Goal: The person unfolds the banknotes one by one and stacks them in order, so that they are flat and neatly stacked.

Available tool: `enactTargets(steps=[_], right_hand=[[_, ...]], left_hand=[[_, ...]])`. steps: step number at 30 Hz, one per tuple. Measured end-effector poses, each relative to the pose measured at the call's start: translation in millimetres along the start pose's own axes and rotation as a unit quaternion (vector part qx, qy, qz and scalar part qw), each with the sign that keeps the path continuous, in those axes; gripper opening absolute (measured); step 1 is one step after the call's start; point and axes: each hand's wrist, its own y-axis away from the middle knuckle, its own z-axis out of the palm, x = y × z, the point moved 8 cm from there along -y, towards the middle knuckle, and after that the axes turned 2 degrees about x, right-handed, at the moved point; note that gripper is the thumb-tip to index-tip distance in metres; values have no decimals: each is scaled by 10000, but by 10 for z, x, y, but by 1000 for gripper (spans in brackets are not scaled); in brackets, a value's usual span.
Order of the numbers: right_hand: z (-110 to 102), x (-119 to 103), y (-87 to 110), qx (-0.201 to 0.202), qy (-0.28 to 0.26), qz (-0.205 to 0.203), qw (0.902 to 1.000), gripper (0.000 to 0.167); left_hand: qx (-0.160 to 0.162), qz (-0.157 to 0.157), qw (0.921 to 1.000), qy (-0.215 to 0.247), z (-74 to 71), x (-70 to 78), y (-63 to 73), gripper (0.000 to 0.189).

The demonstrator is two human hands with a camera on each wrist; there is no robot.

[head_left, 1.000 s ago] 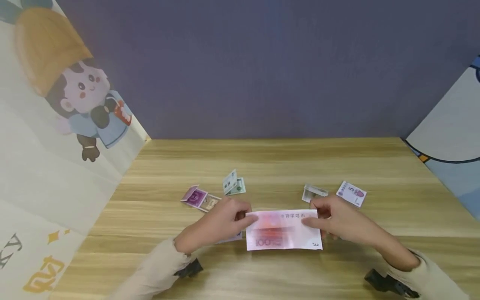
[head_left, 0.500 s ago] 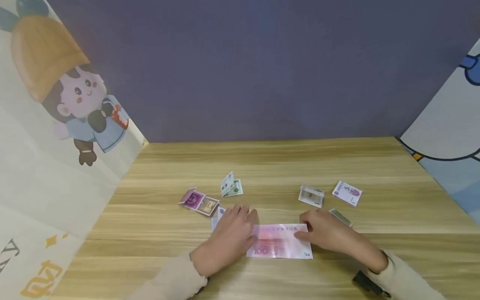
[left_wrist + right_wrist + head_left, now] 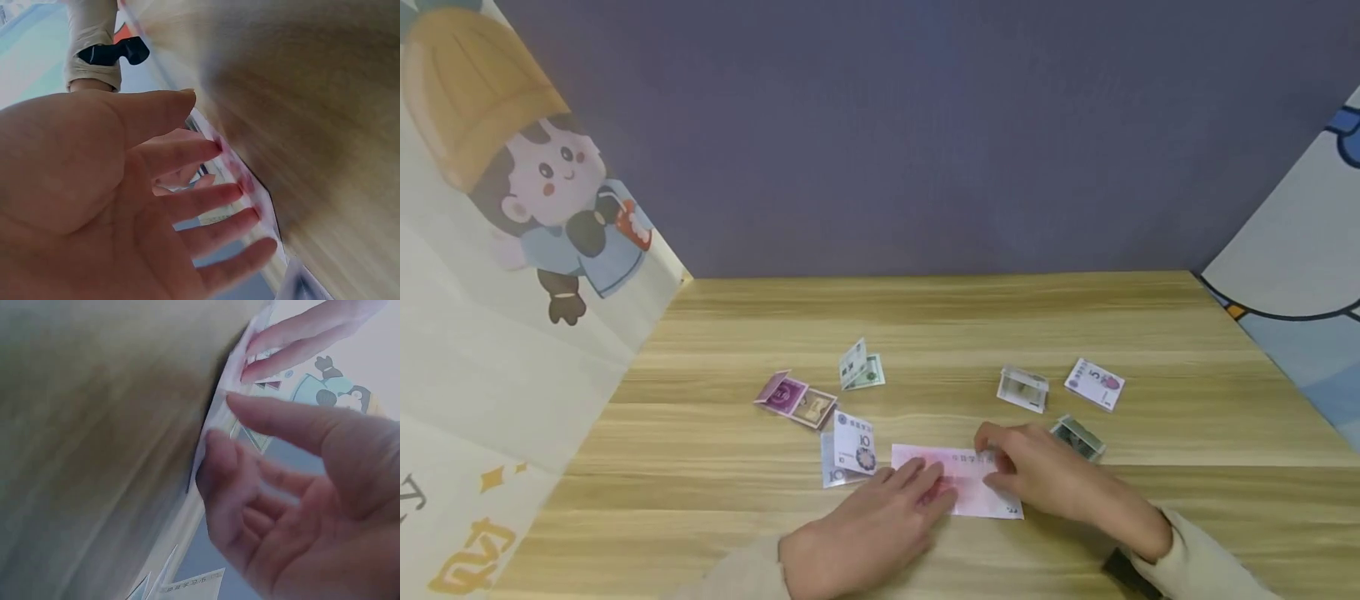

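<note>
A pink 100 banknote (image 3: 966,493) lies flat on the wooden table, close to the person. My left hand (image 3: 880,521) rests over its left part with fingers stretched out; in the left wrist view, the fingertips (image 3: 232,192) touch the note's surface. My right hand (image 3: 1048,471) holds the note's right part between thumb and curled index finger, near the far edge. In the right wrist view, the thumb and index finger (image 3: 220,453) meet the note (image 3: 215,412), and the other fingers curl into the palm.
Folded notes stand or lie around: a bluish 10 note (image 3: 855,442), a purple note (image 3: 786,395) beside a brown one (image 3: 814,408), and a green one (image 3: 865,372). At right are a greyish note (image 3: 1022,390), a 5 note (image 3: 1094,384) and a dark green note (image 3: 1078,438).
The pink note came down from both hands' grip onto the table. My left hand let go of its left edge and slid rightward over it, uncovering the 10 note. My right hand shifted slightly left.
</note>
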Motion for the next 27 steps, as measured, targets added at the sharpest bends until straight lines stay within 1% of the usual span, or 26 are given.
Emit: enactTargets(steps=[1, 3, 6, 8, 13, 16, 19, 23, 25, 27], right_hand=[[19, -33, 4, -70, -83, -219, 9997, 26], [45, -81, 18, -163, -192, -546, 9982, 25], [62, -114, 41, -247, -219, -765, 9965, 25], [68, -120, 46, -286, -236, -802, 9961, 26], [83, -110, 43, -402, -298, -772, 9958, 27], [92, -99, 43, -465, -331, -737, 9956, 26], [90, -102, 43, -494, -368, -708, 9956, 24], [53, -119, 40, -383, -340, -710, 9962, 23], [23, -133, 34, -273, -365, -759, 9961, 23], [-8, -146, 29, -162, -399, -795, 9959, 22]], left_hand=[[-168, -109, 9998, 59, 27, -10, 8, 56], [-372, -257, 9989, 131, 68, -23, 17, 61], [-441, -349, 9981, 267, 92, -29, 15, 64], [-398, -296, 9985, 240, 85, -33, 6, 65], [-331, -44, 9993, 195, 62, -67, -11, 64], [-355, 23, 9986, 392, 55, -86, -12, 63], [-219, 78, 9983, 530, 23, -83, -9, 61], [106, 153, 9982, 570, -36, -65, -19, 55], [170, 157, 9978, 616, -56, -65, -29, 52], [163, 129, 9977, 652, -68, -77, -37, 51]])
